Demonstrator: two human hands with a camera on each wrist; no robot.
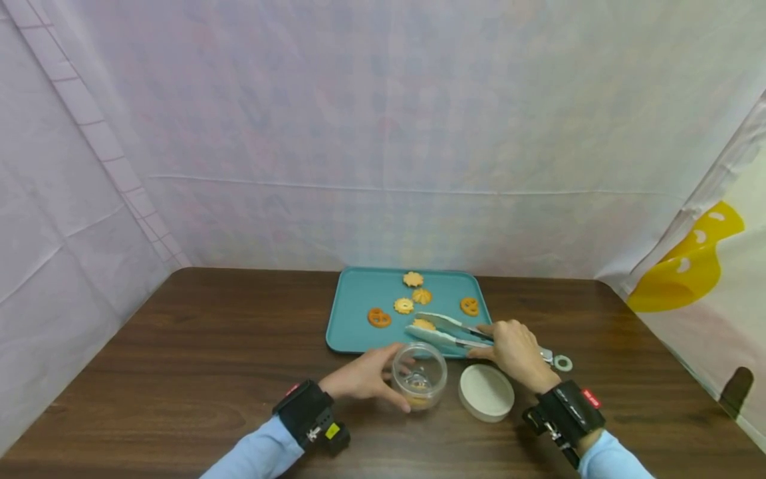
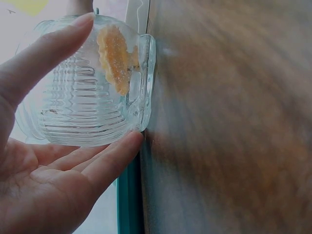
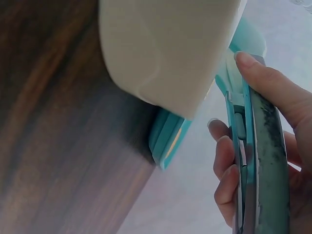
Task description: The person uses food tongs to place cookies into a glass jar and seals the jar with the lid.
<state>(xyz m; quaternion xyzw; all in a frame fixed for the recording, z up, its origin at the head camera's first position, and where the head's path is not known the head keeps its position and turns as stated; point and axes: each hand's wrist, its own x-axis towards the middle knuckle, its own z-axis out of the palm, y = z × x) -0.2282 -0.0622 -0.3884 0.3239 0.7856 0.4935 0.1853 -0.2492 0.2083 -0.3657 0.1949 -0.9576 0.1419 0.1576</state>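
left hand (image 1: 366,376) curling round a clear jar (image 1: 423,372) on the desk (image 1: 209,346), right hand (image 1: 519,356) gripping tongs (image 1: 435,336), their tips straddling a cookie (image 1: 424,324) on the teal tray (image 1: 353,299), white lid (image 1: 487,392) lying beside the jar

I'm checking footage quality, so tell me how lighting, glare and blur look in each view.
Head view: soft, fairly even light on the pale cloth; left wrist view: bright glints on the clear jar, blurred tabletop, washed-out background at left; right wrist view: tabletop grain smeared, darker beside the tray.
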